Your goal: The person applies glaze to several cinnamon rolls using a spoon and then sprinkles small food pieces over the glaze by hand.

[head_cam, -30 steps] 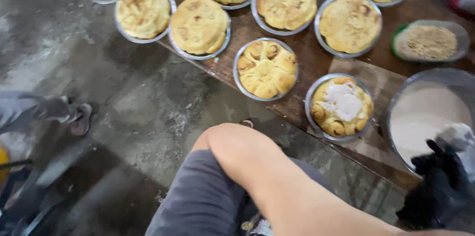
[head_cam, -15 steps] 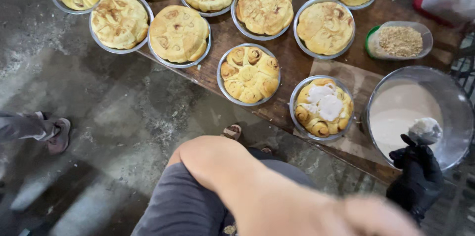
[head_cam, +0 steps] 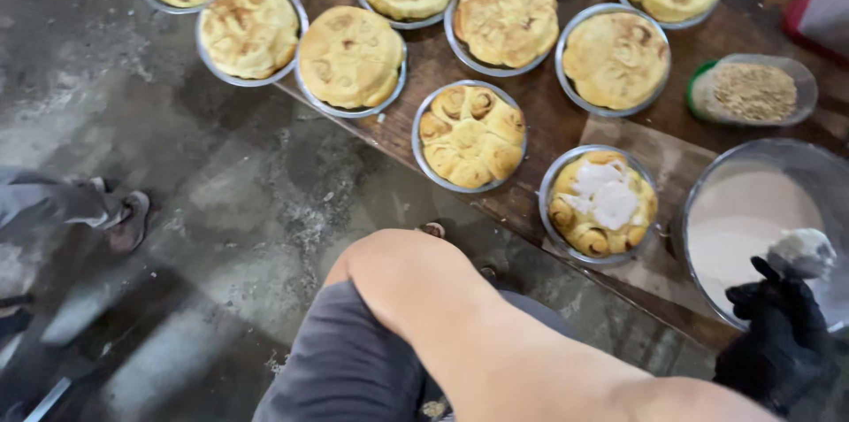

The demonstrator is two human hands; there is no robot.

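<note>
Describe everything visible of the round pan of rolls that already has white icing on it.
The iced pan of rolls is a shallow round metal tin holding golden spiral rolls packed in a ring. A thick white dollop of icing covers the middle and upper part, unspread toward the edges. It sits flat on brown paper on the wooden table, near the table's front edge, just left of the metal bowl of icing. No hand touches it.

right hand (head_cam: 783,342) up from the bowl (head_cam: 761,210) with a white icing blob (head_cam: 800,252) at its fingertips — view slid right, left forearm (head_cam: 495,342) fills more frame.
</note>
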